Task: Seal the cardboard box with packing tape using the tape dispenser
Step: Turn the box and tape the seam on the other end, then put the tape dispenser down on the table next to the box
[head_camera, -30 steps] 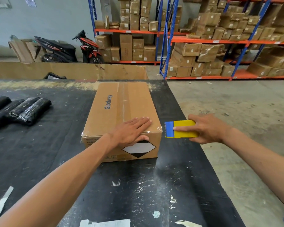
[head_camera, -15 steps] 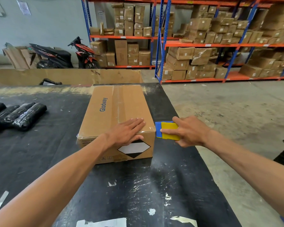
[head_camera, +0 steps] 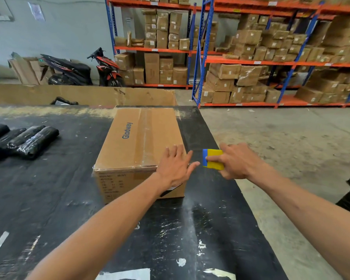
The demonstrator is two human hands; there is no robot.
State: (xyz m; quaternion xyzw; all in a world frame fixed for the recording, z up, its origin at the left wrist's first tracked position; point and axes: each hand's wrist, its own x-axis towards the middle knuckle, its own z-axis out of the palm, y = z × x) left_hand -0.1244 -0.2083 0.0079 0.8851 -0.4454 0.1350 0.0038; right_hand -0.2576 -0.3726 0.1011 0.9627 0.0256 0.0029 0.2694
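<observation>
A brown cardboard box (head_camera: 137,142) printed "Glodway" lies on the black table (head_camera: 49,199), with clear tape along its top seam and over the near edge. My left hand (head_camera: 175,165) rests flat, fingers spread, on the box's near right corner. My right hand (head_camera: 235,160) grips a yellow and blue tape dispenser (head_camera: 211,159) just right of that corner, apart from the box and close to my left fingertips. The tape roll itself is hidden by my hand.
Several black wrapped rolls (head_camera: 22,141) lie at the table's left. The table's right edge runs close beside the box, with concrete floor (head_camera: 291,148) beyond. A cardboard sheet (head_camera: 85,94) stands behind the table. Shelves of boxes (head_camera: 251,67) and a motorbike (head_camera: 79,69) fill the background.
My left hand slid right along the box's near edge to the right corner. My right hand with the dispenser stayed just right of the box, the two hands now nearly touching.
</observation>
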